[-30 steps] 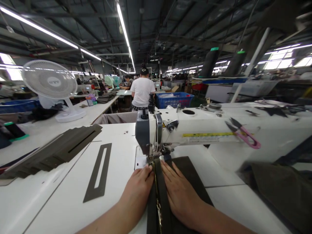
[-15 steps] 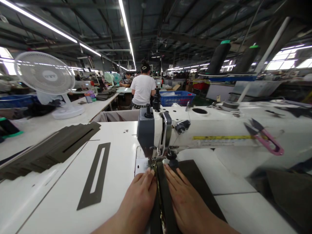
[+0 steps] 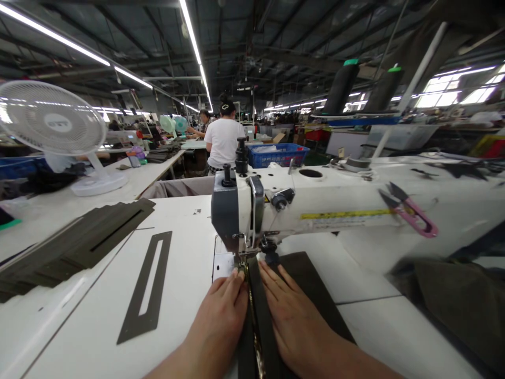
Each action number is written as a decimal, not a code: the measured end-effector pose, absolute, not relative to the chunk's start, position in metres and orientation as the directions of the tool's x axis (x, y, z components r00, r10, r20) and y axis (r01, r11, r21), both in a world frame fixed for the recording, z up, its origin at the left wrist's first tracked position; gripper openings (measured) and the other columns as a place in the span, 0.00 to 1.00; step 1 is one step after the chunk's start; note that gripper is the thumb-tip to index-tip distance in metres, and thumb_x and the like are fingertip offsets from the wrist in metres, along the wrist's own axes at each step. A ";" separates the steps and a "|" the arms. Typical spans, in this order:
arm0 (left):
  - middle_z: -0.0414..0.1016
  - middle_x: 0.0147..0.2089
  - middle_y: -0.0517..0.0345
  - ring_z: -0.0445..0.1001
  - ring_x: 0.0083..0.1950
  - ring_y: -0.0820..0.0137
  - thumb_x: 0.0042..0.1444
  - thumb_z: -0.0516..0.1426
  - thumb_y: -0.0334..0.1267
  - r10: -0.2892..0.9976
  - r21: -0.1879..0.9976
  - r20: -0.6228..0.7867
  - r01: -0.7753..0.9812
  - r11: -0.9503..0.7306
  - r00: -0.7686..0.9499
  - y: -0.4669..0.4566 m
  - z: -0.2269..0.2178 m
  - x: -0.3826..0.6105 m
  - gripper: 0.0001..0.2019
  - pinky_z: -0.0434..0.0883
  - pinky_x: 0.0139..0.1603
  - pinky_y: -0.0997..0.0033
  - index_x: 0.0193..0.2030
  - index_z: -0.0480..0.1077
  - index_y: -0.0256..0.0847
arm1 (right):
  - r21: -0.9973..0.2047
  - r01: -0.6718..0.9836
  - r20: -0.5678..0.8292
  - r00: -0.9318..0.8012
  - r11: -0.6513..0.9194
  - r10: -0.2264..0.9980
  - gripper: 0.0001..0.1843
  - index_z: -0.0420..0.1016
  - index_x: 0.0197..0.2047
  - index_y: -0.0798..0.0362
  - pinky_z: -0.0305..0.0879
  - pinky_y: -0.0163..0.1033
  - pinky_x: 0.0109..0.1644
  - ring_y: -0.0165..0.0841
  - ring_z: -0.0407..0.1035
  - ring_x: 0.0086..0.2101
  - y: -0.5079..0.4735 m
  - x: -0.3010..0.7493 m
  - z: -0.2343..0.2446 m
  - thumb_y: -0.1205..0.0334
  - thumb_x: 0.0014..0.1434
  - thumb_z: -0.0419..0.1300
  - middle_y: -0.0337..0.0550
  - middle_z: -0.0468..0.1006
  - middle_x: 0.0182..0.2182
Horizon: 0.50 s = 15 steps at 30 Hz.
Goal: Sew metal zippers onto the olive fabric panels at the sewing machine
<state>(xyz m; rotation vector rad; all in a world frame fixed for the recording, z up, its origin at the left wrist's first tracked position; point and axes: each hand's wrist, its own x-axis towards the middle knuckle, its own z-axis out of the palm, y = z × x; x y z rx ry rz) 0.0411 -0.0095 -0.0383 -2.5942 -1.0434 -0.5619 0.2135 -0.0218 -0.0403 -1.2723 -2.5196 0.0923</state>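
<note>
A dark fabric piece (image 3: pixel 311 284) with a gold-toothed zipper (image 3: pixel 254 326) along it lies under the needle area of a white sewing machine (image 3: pixel 339 200). My left hand (image 3: pixel 223 310) is on the left side of the zipper, its fingers drawn together on the zipper's edge close to the presser foot; its thumb is partly hidden. On the other side, my right hand (image 3: pixel 290 310) lies flat on the fabric with its fingers stretched out and slightly spread. The fingertips of both hands are just in front of the needle area.
Left of the hands lies a dark frame-shaped piece with a slot (image 3: pixel 145 289), beside a stack of similar pieces (image 3: pixel 74 237). Pink-handled thread snips (image 3: pixel 418 218) rest on the machine arm. A white fan (image 3: pixel 59 123) stands back left. A person in a white shirt (image 3: pixel 224 139) sits ahead.
The whole view has shifted slightly, so the machine and table appear farther left. Both hands keep nearly the same place on the fabric by the needle area.
</note>
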 end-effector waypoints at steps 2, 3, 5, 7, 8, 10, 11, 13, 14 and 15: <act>0.71 0.47 0.42 0.72 0.46 0.61 0.59 0.46 0.24 0.583 -0.141 0.465 0.706 -0.694 0.666 -0.010 -0.039 0.041 0.12 0.73 0.45 0.62 0.44 0.69 0.30 | -0.200 0.773 0.245 -0.556 0.602 0.794 0.29 0.50 0.63 0.54 0.44 0.52 0.63 0.38 0.44 0.61 -0.022 0.213 -0.039 0.68 0.57 0.46 0.46 0.54 0.61; 0.72 0.47 0.42 0.72 0.46 0.61 0.59 0.46 0.24 0.579 -0.147 0.469 0.705 -0.694 0.667 -0.009 -0.039 0.041 0.12 0.73 0.45 0.63 0.44 0.68 0.30 | -0.201 0.774 0.238 -0.556 0.600 0.796 0.29 0.51 0.63 0.54 0.44 0.52 0.63 0.38 0.44 0.61 -0.022 0.213 -0.039 0.68 0.57 0.46 0.46 0.53 0.61; 0.71 0.47 0.41 0.72 0.46 0.61 0.59 0.46 0.24 0.576 -0.152 0.466 0.701 -0.696 0.672 -0.009 -0.038 0.041 0.12 0.73 0.45 0.62 0.44 0.68 0.29 | -0.203 0.775 0.215 -0.562 0.599 0.799 0.29 0.52 0.63 0.55 0.43 0.52 0.63 0.38 0.43 0.61 -0.022 0.213 -0.036 0.68 0.58 0.46 0.47 0.52 0.61; 0.71 0.47 0.41 0.72 0.46 0.61 0.58 0.46 0.24 0.585 -0.142 0.447 0.699 -0.701 0.677 -0.009 -0.038 0.041 0.13 0.73 0.45 0.61 0.44 0.68 0.30 | -0.206 0.773 0.193 -0.568 0.600 0.800 0.28 0.52 0.63 0.56 0.42 0.52 0.63 0.39 0.43 0.61 -0.022 0.214 -0.034 0.68 0.58 0.45 0.48 0.52 0.61; 0.71 0.47 0.41 0.72 0.46 0.61 0.58 0.46 0.24 0.591 -0.133 0.437 0.698 -0.703 0.678 -0.009 -0.037 0.041 0.13 0.73 0.45 0.61 0.44 0.68 0.31 | -0.208 0.770 0.189 -0.573 0.603 0.797 0.28 0.52 0.63 0.57 0.41 0.52 0.63 0.39 0.42 0.61 -0.022 0.214 -0.033 0.67 0.59 0.45 0.49 0.52 0.61; 0.71 0.47 0.42 0.72 0.46 0.61 0.57 0.45 0.23 0.601 -0.116 0.418 0.696 -0.709 0.682 -0.009 -0.034 0.041 0.14 0.73 0.45 0.60 0.45 0.68 0.32 | -0.216 0.762 0.188 -0.581 0.610 0.792 0.28 0.50 0.63 0.57 0.40 0.51 0.63 0.39 0.40 0.61 -0.022 0.215 -0.032 0.66 0.60 0.45 0.50 0.52 0.61; 0.71 0.47 0.42 0.72 0.46 0.61 0.57 0.45 0.23 0.600 -0.112 0.416 0.694 -0.711 0.683 -0.009 -0.033 0.041 0.14 0.73 0.45 0.60 0.45 0.68 0.32 | -0.221 0.760 0.188 -0.582 0.612 0.791 0.28 0.50 0.63 0.58 0.39 0.51 0.63 0.39 0.40 0.61 -0.022 0.216 -0.032 0.66 0.60 0.45 0.50 0.51 0.61; 0.71 0.47 0.42 0.72 0.46 0.62 0.57 0.45 0.23 0.599 -0.111 0.416 0.691 -0.714 0.685 -0.008 -0.030 0.041 0.14 0.73 0.45 0.61 0.45 0.68 0.32 | -0.232 0.756 0.192 -0.581 0.612 0.791 0.28 0.49 0.63 0.58 0.39 0.51 0.64 0.39 0.39 0.61 -0.022 0.216 -0.032 0.65 0.61 0.45 0.51 0.51 0.62; 0.71 0.47 0.43 0.72 0.45 0.62 0.57 0.46 0.23 0.595 -0.113 0.416 0.689 -0.716 0.688 -0.008 -0.029 0.040 0.14 0.73 0.44 0.62 0.45 0.68 0.32 | -0.236 0.755 0.198 -0.579 0.612 0.791 0.28 0.49 0.63 0.58 0.38 0.51 0.64 0.39 0.39 0.61 -0.022 0.216 -0.032 0.64 0.61 0.45 0.52 0.51 0.62; 0.71 0.47 0.42 0.72 0.45 0.62 0.57 0.46 0.23 0.592 -0.118 0.413 0.685 -0.719 0.692 -0.007 -0.028 0.040 0.14 0.73 0.44 0.62 0.45 0.68 0.32 | -0.239 0.752 0.205 -0.579 0.614 0.789 0.27 0.49 0.63 0.59 0.38 0.51 0.64 0.39 0.40 0.61 -0.021 0.216 -0.033 0.64 0.61 0.45 0.52 0.51 0.62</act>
